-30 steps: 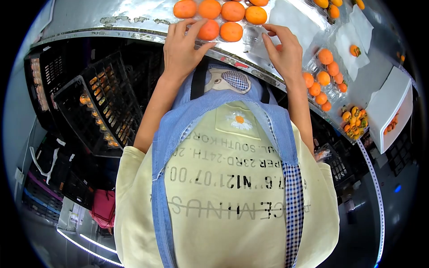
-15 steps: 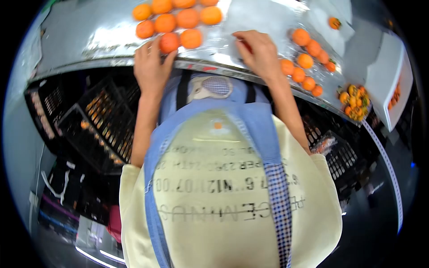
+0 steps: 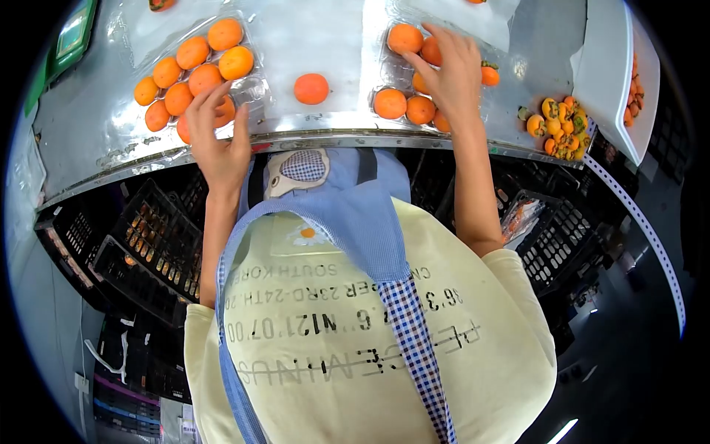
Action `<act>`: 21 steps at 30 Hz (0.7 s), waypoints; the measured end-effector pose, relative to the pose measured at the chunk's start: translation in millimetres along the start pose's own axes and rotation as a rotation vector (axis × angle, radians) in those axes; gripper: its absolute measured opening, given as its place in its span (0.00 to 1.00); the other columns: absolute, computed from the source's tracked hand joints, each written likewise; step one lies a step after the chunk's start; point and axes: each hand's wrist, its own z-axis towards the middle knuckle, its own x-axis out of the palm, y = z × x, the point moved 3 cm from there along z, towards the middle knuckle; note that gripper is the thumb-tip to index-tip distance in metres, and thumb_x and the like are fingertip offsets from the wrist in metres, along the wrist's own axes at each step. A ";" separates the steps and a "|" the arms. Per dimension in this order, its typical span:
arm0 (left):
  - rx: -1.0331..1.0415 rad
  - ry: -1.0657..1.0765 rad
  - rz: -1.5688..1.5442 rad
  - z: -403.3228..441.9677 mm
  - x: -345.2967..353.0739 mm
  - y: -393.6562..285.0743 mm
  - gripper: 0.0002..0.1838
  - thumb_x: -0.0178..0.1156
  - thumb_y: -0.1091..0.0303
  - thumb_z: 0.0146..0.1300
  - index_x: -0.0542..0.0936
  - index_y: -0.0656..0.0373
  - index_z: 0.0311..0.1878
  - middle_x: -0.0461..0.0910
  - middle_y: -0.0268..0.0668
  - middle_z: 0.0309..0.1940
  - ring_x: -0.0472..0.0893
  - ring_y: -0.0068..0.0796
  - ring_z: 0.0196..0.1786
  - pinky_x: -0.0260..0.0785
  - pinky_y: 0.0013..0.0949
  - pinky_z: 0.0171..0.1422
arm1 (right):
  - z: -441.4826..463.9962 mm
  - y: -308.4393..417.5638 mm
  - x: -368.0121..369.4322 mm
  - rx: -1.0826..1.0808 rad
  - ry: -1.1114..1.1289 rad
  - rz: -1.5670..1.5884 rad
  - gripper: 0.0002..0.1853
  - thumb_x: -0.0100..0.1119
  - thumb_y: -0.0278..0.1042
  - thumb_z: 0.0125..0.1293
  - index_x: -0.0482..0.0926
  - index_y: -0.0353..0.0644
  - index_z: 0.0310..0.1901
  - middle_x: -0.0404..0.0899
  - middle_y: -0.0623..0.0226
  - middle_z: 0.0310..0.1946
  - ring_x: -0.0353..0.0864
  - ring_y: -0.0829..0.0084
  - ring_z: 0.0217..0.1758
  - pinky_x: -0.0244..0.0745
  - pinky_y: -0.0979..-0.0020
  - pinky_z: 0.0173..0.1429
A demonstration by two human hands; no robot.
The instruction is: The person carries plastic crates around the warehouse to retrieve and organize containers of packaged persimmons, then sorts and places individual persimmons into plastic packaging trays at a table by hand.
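Note:
My left hand (image 3: 217,140) reaches over the near right part of a clear plastic tray (image 3: 255,89) of orange persimmons (image 3: 192,52). Its fingers and thumb are apart, and a persimmon (image 3: 225,112) shows partly between them. My right hand (image 3: 452,74) is over a second clear tray (image 3: 379,66), thumb and fingers curved around a persimmon (image 3: 431,51). Other persimmons (image 3: 390,103) sit in that tray, some partly hidden by the hand. Between the trays, a single reddish-orange persimmon (image 3: 311,89) lies on the metal table.
A pile of small yellow-orange fruits (image 3: 566,127) with calyxes lies at the table's right corner, beside a white box (image 3: 617,81) holding orange items. Black crates (image 3: 151,244) stand below on the left, and another crate (image 3: 555,237) on the right. A green-framed device (image 3: 70,37) is at upper left.
My view has shifted, with both trays now further left in it. My right hand has moved from the bare tabletop to the right tray. The single persimmon now lies between the trays.

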 end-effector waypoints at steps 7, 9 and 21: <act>0.039 0.186 -0.202 22.8 47.8 -51.2 0.13 0.62 0.77 0.56 0.81 0.57 0.46 0.76 0.39 0.46 0.77 0.36 0.48 0.71 0.32 0.47 | 11.2 -9.1 14.0 -0.076 0.198 -0.137 0.25 0.70 0.49 0.49 0.80 0.49 0.49 0.80 0.71 0.42 0.73 0.65 0.50 0.62 0.63 0.55; 0.064 0.212 -0.199 24.7 59.9 -59.0 0.13 0.61 0.78 0.55 0.81 0.58 0.45 0.77 0.39 0.44 0.77 0.36 0.47 0.71 0.32 0.48 | 13.3 -11.6 13.9 -0.032 0.249 -0.098 0.25 0.71 0.47 0.48 0.80 0.50 0.49 0.79 0.70 0.41 0.73 0.65 0.50 0.62 0.63 0.55; -0.608 0.583 -0.968 32.2 126.0 -83.7 0.23 0.63 0.69 0.61 0.72 0.64 0.58 0.75 0.42 0.54 0.78 0.30 0.51 0.72 0.30 0.54 | 11.7 -3.5 -3.1 -0.123 -0.012 0.450 0.23 0.71 0.31 0.45 0.74 0.47 0.45 0.78 0.69 0.41 0.75 0.61 0.46 0.62 0.60 0.55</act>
